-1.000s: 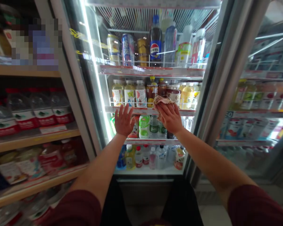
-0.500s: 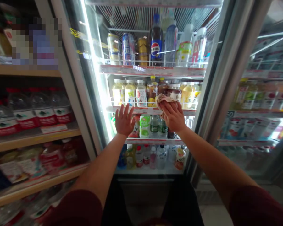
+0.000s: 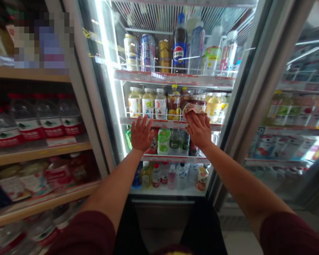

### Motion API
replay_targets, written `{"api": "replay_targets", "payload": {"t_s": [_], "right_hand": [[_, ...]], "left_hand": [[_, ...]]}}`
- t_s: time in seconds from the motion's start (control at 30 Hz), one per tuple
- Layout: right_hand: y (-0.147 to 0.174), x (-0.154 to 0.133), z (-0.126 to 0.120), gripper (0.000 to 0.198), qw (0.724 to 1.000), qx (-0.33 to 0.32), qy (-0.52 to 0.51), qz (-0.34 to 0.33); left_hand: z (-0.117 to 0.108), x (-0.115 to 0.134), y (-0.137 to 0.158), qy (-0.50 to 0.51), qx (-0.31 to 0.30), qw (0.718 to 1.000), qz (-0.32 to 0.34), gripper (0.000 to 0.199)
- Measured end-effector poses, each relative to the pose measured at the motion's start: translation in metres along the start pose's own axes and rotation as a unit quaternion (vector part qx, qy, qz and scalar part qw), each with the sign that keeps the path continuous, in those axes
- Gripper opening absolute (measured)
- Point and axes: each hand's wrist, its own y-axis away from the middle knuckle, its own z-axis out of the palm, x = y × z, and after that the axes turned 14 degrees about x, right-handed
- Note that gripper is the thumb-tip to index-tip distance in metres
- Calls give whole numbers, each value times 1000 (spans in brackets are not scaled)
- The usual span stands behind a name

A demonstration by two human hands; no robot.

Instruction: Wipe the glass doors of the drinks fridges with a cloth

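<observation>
A lit drinks fridge (image 3: 172, 79) stands in front of me, and streaks of reflected light suggest a glass door. My left hand (image 3: 143, 135) is open, its fingers spread and upright, apparently against the glass before the middle shelves. A crumpled, pale cloth with brown and pinkish marks (image 3: 192, 107) sits under the fingers of my right hand (image 3: 200, 129), which holds it flat at the height of the juice bottles. Behind the cloth a dark-labelled bottle is partly hidden. Left of it stands a yellow-capped tea bottle (image 3: 174, 101).
Wooden shelves (image 3: 39, 154) with red-capped water bottles (image 3: 51, 118) flank me on the left. To the right, beyond a metal door frame (image 3: 257, 88), another fridge holds juice bottles (image 3: 284, 109). A cola bottle (image 3: 180, 44) and several cans occupy the upper shelf.
My right hand and the cloth have shifted slightly to the right over the shelf fronts. My left hand keeps its place with fingers spread. The view has tilted a little.
</observation>
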Motion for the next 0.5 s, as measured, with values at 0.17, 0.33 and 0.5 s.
{"api": "replay_targets", "payload": {"t_s": [0.17, 0.33, 0.5], "right_hand": [[2, -7, 2, 47, 999, -22, -28, -26], [3, -9, 2, 50, 994, -67, -72, -38], [4, -9, 0, 46, 996, -58, -61, -40]], "left_hand": [[0, -1, 0, 3, -6, 1000, -2, 58], [0, -2, 0, 5, 6, 1000, 9, 60], [0, -2, 0, 17, -2, 1000, -11, 56]]}}
